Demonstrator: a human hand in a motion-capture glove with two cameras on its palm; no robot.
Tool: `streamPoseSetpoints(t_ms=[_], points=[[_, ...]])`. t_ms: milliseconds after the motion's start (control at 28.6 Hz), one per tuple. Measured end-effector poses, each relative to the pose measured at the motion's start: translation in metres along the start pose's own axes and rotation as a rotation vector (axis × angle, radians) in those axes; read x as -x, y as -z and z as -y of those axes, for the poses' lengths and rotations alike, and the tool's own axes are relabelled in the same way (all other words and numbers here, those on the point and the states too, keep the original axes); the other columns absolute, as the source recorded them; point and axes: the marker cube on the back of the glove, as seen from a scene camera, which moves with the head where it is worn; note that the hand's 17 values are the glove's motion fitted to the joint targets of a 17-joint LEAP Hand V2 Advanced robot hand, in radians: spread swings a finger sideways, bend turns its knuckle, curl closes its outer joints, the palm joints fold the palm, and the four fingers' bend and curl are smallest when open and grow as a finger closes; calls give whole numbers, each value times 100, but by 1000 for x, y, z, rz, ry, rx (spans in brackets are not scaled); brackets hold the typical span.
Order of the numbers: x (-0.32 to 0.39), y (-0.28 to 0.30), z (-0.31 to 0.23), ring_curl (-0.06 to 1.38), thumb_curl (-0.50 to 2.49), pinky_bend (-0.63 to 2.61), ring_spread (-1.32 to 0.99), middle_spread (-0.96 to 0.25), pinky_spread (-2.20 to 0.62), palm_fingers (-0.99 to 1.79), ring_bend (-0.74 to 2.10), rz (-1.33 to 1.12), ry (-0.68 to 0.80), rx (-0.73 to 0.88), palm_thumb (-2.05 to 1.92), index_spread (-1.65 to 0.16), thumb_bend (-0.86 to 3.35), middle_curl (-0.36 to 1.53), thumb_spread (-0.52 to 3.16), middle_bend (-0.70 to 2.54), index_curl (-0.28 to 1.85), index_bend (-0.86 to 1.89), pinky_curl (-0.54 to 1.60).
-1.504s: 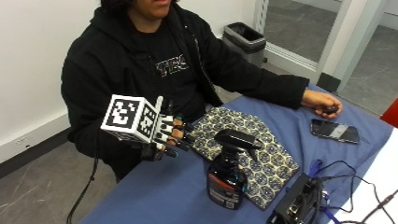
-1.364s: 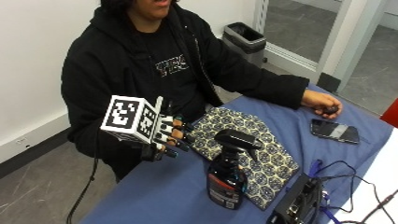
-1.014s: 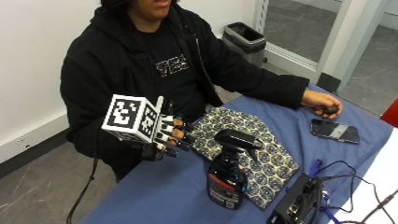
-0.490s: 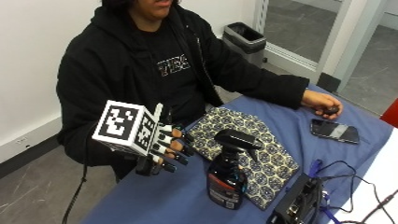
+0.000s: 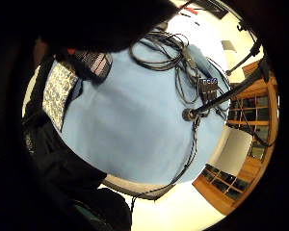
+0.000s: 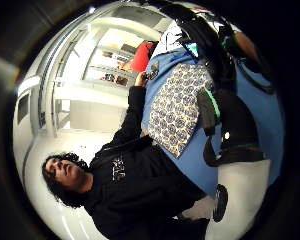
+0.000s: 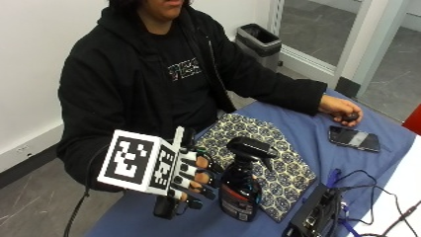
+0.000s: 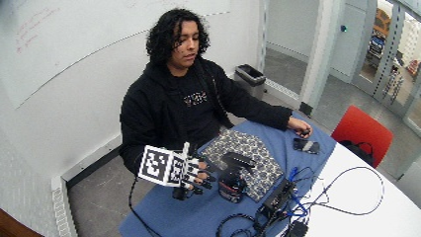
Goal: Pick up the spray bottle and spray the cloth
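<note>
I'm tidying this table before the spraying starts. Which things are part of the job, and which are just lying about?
Part of the job:
spray bottle, standing upright
patterned cloth, flat on the blue table
gloved right hand, beside the bottle

Lying about:
phone
black box with cables

A patterned cloth [image 5: 59,94] lies on the blue table [image 5: 135,130] beside dark cables [image 5: 183,62].

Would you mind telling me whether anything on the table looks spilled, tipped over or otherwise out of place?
Nothing stands out. The spray bottle stands upright on the near edge of the patterned cloth, which lies flat on the blue table. The gloved right hand is beside the bottle, not gripping it.
</note>
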Motion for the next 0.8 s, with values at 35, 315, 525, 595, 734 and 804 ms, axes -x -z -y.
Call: streamPoseSetpoints(t_ms=[35,315,525,595,734,804], points=[[-1,1,7,30,29,21,-4,-1,23,70,35,4,-6,-23,66,-29,33,33,133,28,30,13,26],[-4,14,63,33,29,24,-5,-2,20,75,39,145,-17,-216,64,-28,25,35,127,30,27,9,29],[-15,20,65,34,29,23,-7,-3,18,80,43,242,16,-115,65,-28,20,37,120,31,26,10,31],[-15,15,70,35,29,21,-7,-3,17,84,44,273,20,-108,65,-28,17,37,117,31,26,12,30],[-10,0,74,36,29,19,-9,-4,14,91,46,395,36,-94,66,-27,14,38,113,32,26,12,30],[-5,-7,78,36,30,19,-10,-4,13,95,45,489,46,-108,66,-27,12,38,111,33,26,13,31]])
